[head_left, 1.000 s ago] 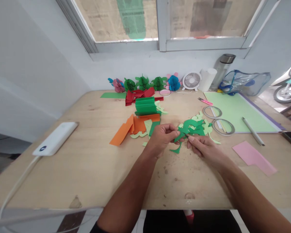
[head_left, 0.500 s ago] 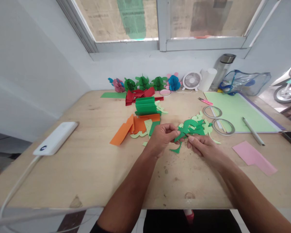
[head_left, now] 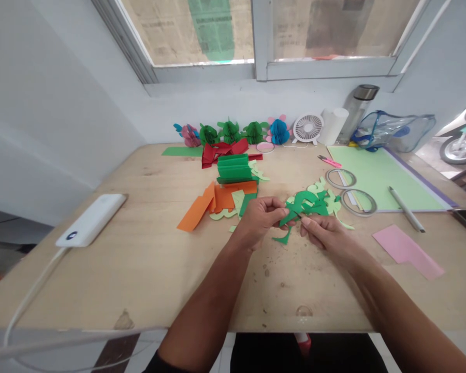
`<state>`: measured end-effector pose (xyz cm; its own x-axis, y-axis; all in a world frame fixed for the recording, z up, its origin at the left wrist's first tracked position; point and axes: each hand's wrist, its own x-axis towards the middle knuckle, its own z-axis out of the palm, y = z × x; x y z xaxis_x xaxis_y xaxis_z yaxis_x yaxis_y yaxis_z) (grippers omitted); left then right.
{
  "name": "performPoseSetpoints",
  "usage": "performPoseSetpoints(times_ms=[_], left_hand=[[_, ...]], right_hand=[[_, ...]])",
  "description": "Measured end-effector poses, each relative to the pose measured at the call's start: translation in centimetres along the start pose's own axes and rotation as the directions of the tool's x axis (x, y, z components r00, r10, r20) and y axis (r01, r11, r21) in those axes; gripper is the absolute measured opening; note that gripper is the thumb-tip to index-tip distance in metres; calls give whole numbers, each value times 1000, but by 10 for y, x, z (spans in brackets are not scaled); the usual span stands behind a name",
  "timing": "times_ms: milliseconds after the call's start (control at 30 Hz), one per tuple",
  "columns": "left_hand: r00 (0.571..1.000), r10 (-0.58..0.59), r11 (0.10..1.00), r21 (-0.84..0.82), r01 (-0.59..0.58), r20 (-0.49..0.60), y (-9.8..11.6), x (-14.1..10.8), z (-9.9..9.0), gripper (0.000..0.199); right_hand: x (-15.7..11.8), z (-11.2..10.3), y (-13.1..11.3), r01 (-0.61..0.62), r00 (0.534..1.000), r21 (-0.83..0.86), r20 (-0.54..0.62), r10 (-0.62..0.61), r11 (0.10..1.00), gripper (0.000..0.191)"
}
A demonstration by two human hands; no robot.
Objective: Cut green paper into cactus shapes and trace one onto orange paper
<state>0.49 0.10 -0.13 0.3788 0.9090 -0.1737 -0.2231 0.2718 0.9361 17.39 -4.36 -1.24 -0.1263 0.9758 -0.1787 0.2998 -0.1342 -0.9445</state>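
Near the middle of the table, my left hand (head_left: 261,220) pinches a green paper piece (head_left: 289,214) between thumb and fingers. Just right of it, my right hand (head_left: 323,234) is closed on a small dark-tipped tool, its tip touching the green piece; most of the tool is hidden by the fingers. Behind both hands lies a pile of dark and light green paper cutouts (head_left: 314,200). A curved green scrap (head_left: 283,238) rests on the table below the held piece.
Orange paper (head_left: 196,208), folded green paper (head_left: 233,168) and red paper (head_left: 223,150) lie left of centre. Two tape rolls (head_left: 359,202), pink snips (head_left: 330,161), a pen (head_left: 407,209) and pink paper (head_left: 407,250) are right. A white power bank (head_left: 91,220) sits left.
The camera view has shifted very slightly. Both hands keep nearly the same pose and place around the green paper piece.
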Motion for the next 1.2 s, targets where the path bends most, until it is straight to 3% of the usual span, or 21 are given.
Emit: performPoseSetpoints(times_ms=[700, 1200], left_hand=[[999, 49, 995, 85, -50, 8, 1, -1, -4, 17], [998, 2, 999, 38, -4, 56, 0, 0, -4, 22]], right_hand=[[1, 0, 1, -4, 1000, 22, 16, 3, 1000, 50], [0, -1, 0, -26, 993, 110, 113, 13, 994, 53]])
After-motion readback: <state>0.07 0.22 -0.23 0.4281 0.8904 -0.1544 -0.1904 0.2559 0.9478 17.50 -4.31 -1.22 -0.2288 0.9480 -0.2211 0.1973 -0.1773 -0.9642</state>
